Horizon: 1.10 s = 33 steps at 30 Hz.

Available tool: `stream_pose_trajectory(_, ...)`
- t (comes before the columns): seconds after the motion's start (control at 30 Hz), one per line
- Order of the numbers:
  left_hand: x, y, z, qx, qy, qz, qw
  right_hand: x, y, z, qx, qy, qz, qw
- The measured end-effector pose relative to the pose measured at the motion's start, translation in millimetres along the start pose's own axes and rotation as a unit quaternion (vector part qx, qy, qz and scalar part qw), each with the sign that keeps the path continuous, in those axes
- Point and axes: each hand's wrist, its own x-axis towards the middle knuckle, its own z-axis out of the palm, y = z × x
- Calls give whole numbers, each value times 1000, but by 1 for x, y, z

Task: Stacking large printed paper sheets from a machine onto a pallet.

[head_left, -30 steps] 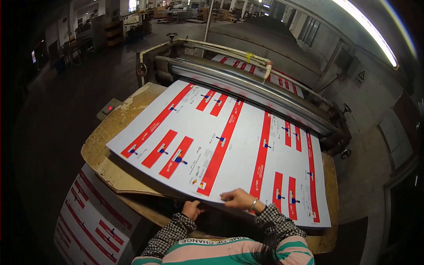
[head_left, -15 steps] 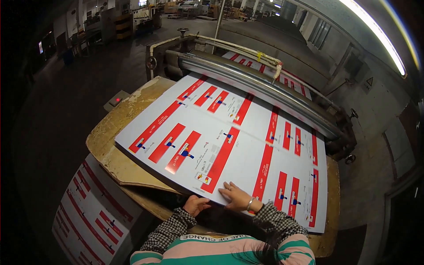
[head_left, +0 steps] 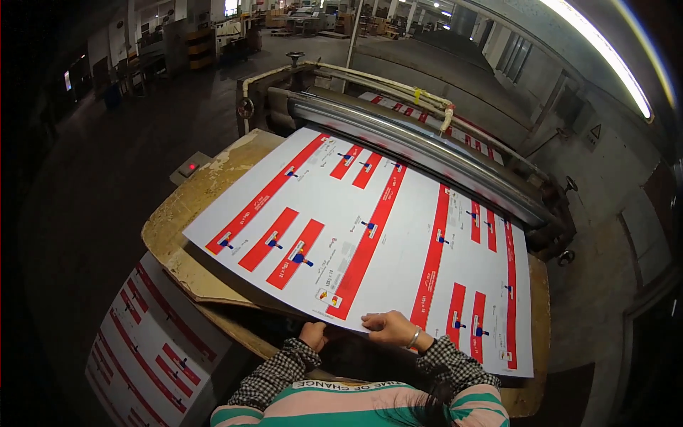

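both hands, left hand (head_left: 313,334) and right hand (head_left: 390,329), grip the printed sheet's (head_left: 370,242) near edge.

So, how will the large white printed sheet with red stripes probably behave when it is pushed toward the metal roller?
The large white printed sheet with red stripes looks thin and wide, so it would probably flex if lifted. It lies flat on the worn wooden table, so it likely slides easily. Both hands sit at its near edge; one-sided pushing might skew it.

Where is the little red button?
In the head view, the red button sits on a small grey box left of the worn wooden table, beyond the big printed sheet's left corner.
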Motion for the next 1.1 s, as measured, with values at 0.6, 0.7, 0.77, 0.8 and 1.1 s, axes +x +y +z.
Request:
stream_pose_trajectory(0.6, -12, 17, 4, -5, -149, -27, 988, 23, 3, -3, -218, -44, -29, 974)
stream_pose_trajectory(0.7, -21, 24, 28, -14, -135, -25, 990, 9, -9, -38, -68, 4, -19, 998)
stream_pose_trajectory(0.77, -20, 19, 22, -80, -64, -25, 994, -3, -36, -53, -45, 70, -62, 995)
stream_pose_trajectory(0.8, -21, 17, 24, -91, -5, -26, 996, -6, -46, -53, -43, 68, -50, 996)
stream_pose_trajectory(1.1, 8, -1, 7, -24, 48, -1, 999, 9, 18, -1, 10, 24, -5, 1000)
